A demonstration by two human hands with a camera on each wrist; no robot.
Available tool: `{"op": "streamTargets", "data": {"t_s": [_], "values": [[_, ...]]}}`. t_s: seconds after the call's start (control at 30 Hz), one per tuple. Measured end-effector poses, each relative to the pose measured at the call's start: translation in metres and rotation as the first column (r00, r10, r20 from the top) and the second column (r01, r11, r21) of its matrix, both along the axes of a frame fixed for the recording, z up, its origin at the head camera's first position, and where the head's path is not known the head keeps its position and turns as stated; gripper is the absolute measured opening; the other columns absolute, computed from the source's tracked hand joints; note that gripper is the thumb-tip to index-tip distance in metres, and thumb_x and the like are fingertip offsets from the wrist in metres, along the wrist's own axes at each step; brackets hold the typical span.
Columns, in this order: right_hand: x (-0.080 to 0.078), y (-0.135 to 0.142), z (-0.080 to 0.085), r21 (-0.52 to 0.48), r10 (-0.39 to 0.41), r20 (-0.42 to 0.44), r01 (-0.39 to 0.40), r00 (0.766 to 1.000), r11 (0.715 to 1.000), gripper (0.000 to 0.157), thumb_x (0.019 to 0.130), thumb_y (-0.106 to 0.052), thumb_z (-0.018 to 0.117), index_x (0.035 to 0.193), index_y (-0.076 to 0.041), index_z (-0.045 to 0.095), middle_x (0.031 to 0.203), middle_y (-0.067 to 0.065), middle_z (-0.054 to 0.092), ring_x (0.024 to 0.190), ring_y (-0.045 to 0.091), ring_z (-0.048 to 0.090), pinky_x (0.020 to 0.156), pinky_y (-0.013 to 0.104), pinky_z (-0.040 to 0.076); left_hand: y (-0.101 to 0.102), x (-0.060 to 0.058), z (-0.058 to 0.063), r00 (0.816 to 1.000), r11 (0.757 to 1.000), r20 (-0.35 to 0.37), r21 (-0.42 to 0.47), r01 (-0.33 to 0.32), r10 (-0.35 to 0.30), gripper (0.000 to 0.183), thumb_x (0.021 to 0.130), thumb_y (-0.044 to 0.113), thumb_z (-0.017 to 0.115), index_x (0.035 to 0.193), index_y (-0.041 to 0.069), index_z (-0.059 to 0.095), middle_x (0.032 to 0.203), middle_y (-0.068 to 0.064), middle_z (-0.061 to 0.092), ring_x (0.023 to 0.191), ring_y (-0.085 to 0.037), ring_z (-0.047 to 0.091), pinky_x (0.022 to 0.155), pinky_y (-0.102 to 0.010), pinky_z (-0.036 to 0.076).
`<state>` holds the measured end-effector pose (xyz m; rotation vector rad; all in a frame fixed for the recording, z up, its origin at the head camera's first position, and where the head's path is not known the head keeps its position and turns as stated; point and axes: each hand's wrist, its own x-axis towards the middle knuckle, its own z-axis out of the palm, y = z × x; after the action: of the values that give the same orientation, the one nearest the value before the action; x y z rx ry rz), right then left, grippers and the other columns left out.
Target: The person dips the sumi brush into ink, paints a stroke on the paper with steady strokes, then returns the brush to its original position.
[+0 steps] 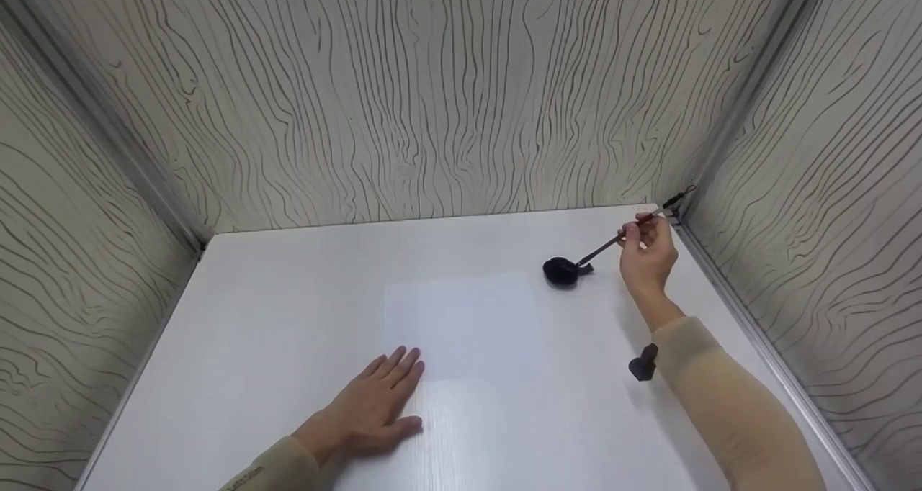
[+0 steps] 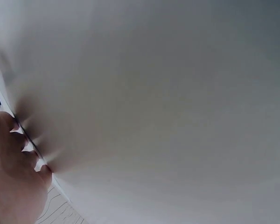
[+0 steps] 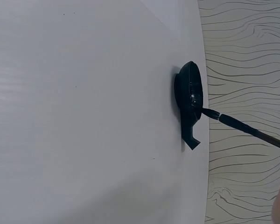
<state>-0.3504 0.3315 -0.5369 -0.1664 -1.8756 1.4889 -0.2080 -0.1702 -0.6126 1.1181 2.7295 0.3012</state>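
In the head view my right hand [image 1: 647, 253] pinches a thin calligraphy brush [image 1: 600, 249] by its shaft, with a small loop at the upper end. The dark bristle tip slants down to the rim of a small black ink dish [image 1: 560, 273] with a short handle. In the right wrist view the brush [image 3: 240, 125] meets the dish [image 3: 189, 93] at its edge, and shiny black shows inside. My left hand [image 1: 371, 404] lies flat with fingers straight, fingertips at the lower left edge of a white sheet of paper [image 1: 464, 325].
The white tabletop [image 1: 288, 296] carries the paper near its middle and the dish to its right. Wood-grain panels [image 1: 403, 102] rise at the back and both sides, with grey metal strips at the corners. A black device [image 1: 643, 363] sits at the right sleeve's cuff.
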Motion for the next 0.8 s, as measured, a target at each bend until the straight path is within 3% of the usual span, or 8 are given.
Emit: {"op": "streamTargets", "data": {"t_s": [0.37, 0.8], "values": [[0.01, 0.005, -0.004, 0.002, -0.022, 0.036, 0.022, 0.999, 1.0, 0.023, 0.113, -0.002, 0.062, 0.133, 0.01, 0.06, 0.111, 0.012, 0.072, 0.097, 0.001, 0.073, 0.09, 0.015, 0.065, 0.0, -0.001, -0.002, 1.0, 1.0, 0.009, 0.003, -0.001, 0.001, 0.092, 0.112, 0.067, 0.041, 0.178, 0.007, 0.027, 0.19, -0.013, 0.022, 0.177, -0.039, 0.022, 0.141, -0.063, 0.027], [0.014, 0.021, 0.019, -0.025, -0.052, -0.011, 0.052, 0.999, 0.998, 0.017, 0.114, -0.004, 0.062, 0.129, 0.003, 0.062, 0.104, -0.007, 0.069, 0.097, 0.002, 0.074, 0.089, 0.015, 0.065, 0.001, -0.001, 0.003, 1.0, 1.0, 0.024, 0.003, -0.003, 0.003, 0.091, 0.112, 0.067, 0.041, 0.178, 0.006, 0.027, 0.189, -0.014, 0.022, 0.177, -0.039, 0.022, 0.141, -0.063, 0.026]]}}
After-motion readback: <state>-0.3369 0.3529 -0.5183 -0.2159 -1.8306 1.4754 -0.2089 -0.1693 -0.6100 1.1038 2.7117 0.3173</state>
